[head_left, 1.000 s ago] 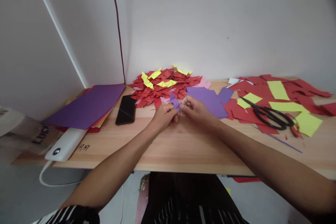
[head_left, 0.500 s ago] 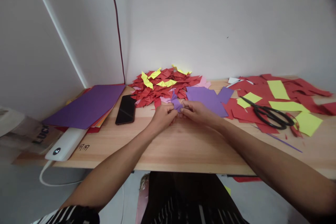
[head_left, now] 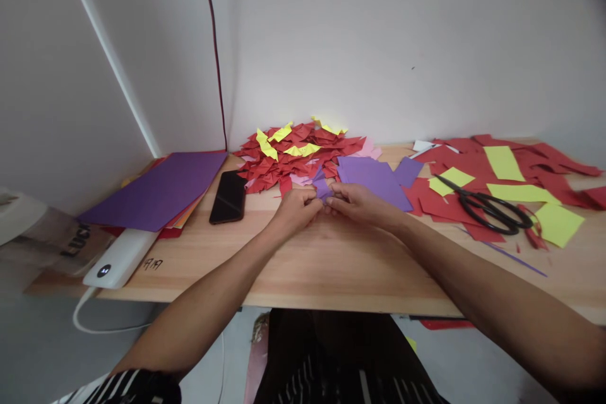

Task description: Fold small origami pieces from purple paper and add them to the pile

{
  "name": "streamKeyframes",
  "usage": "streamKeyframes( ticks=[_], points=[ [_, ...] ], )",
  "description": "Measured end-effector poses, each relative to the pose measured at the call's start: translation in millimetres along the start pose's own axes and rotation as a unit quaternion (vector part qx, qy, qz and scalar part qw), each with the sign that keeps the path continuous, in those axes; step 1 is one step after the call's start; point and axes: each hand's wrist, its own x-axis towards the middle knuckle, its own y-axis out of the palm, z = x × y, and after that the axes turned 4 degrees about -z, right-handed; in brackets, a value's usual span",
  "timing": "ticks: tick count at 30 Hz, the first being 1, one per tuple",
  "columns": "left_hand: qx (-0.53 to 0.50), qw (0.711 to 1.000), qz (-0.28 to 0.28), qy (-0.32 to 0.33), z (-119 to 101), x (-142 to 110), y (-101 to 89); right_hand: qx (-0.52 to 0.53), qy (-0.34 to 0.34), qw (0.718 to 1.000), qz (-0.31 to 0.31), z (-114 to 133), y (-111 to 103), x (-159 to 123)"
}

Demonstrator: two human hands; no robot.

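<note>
A small folded piece of purple paper (head_left: pixel 322 186) is pinched between both hands above the wooden table (head_left: pixel 284 265). My left hand (head_left: pixel 298 208) grips its left lower side with bent fingers. From the other side my right hand (head_left: pixel 349 201) holds it by thumb and fingertips, which nearly meet the left ones. The fingers hide its lower part. Just behind is a heap of folded red paper pieces (head_left: pixel 269 173), with a few yellow ones (head_left: pixel 303 150) on top. A stack of purple paper squares (head_left: pixel 374 180) lies beside my right hand.
Black-handled scissors (head_left: pixel 497 211) rest on red and yellow paper scraps (head_left: pixel 504 163) at the right. To the left are a black phone (head_left: pixel 228 197), large purple sheets (head_left: pixel 161 189), a white power bank (head_left: pixel 120 259) with a cable, and a clear container (head_left: pixel 61 243).
Both hands stay in nearly the same place, still pinching the purple paper, with only slight finger movement. The whole view has shifted a little.
</note>
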Motion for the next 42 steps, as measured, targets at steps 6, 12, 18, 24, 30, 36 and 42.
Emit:
streamKeyframes(
  ticks=[6,12,18,24,30,36,42],
  points=[
    [0.005,1.000,-0.010,-0.002,-2.5,-0.2,0.1,0.041,0.017,0.999,0.017,-2.5,0.1,-0.3],
    [0.022,1.000,0.009,0.019,-4.4,-0.6,-0.7,0.014,0.031,0.999,0.004,2.0,0.6,-0.8],
    [0.015,1.000,0.005,0.013,-1.9,0.3,-0.4,0.044,0.038,0.998,0.024,2.3,-1.4,1.7],
    [0.005,1.000,-0.004,0.019,-1.2,0.3,0.0,0.058,0.047,0.997,0.017,-2.0,-0.8,3.3],
    [0.040,0.998,-0.004,0.038,-3.4,0.3,-0.2,0.036,0.052,0.998,0.014,-0.6,-1.1,2.1],
    [0.020,0.999,-0.012,0.023,-1.8,0.8,0.6,0.075,0.048,0.996,0.016,-1.4,-0.5,3.8],
    [0.033,0.999,-0.022,0.019,-1.4,1.1,0.1,0.033,0.045,0.998,0.011,2.0,0.0,1.8]
  ],
)
